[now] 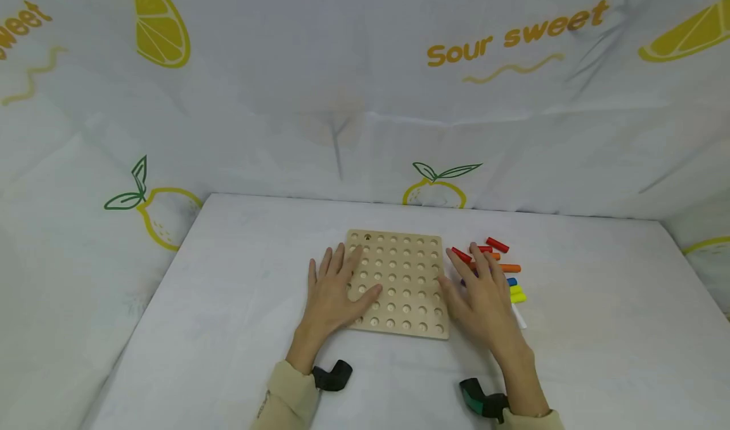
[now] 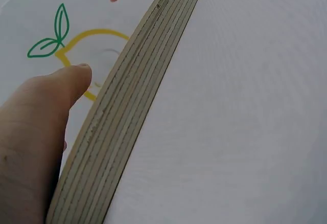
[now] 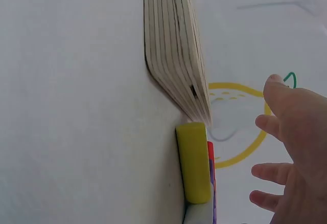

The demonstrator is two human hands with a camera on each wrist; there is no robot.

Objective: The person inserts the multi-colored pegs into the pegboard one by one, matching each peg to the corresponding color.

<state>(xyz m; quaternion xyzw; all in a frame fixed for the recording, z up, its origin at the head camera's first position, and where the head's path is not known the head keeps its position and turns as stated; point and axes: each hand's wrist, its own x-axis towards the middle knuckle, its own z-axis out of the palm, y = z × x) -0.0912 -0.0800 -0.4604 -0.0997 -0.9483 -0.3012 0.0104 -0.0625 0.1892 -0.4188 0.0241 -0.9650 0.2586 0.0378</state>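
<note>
"Where did the board [image 1: 413, 284] lie?"
"On the table [image 1: 604, 303]. My left hand [image 1: 332, 296] spread wide over its left side; my right hand [image 1: 483, 300], empty, spread over the pegs [image 1: 510, 268]."
"Anything in the way?"
"My right hand hid some; the white peg [image 1: 519, 316] lay nearest me."

The layered edge of a board [image 3: 172, 35] stands at twelve o'clock; a yellow peg [image 3: 193, 165] lies by its corner towards five, a red sliver [image 3: 210, 150] behind; the right hand [image 3: 304, 139], fingers apart, is at three
</note>
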